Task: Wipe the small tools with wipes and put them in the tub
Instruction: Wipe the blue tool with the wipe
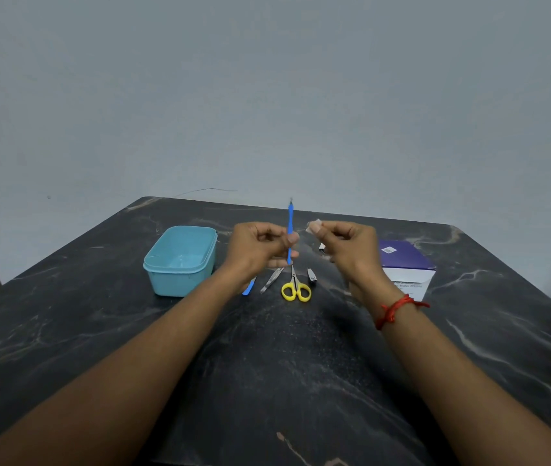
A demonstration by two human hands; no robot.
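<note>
L hand [260, 245] is up over the dark table [99, 331], fingers curled in. Its thumb + forefinger pinch a thin blue-handled tool [289, 227] near the lower end. The tool stands upright, its metal tip well above the fingertips.

R hand [344, 243] is level w/ it, just right of the tool, not touching it. Thumb + forefinger pinch a small white wipe [314, 227], the other fingers curled. There's a small gap btwn wipe and tool.

Flat on the table below the L fingers lie another blue tool [249, 288], tweezers [271, 280] and yellow scissors [296, 285]. A nail clipper [312, 275] lies below the gap btwn the hands.

The light-blue tub [180, 260] sits on the table left of the L knuckles, lid off, apart from the held tool. A purple + white box [405, 264] stands right of the R fingers, partly behind the wrist. A red thread [398, 309] is tied round the R wrist.
</note>
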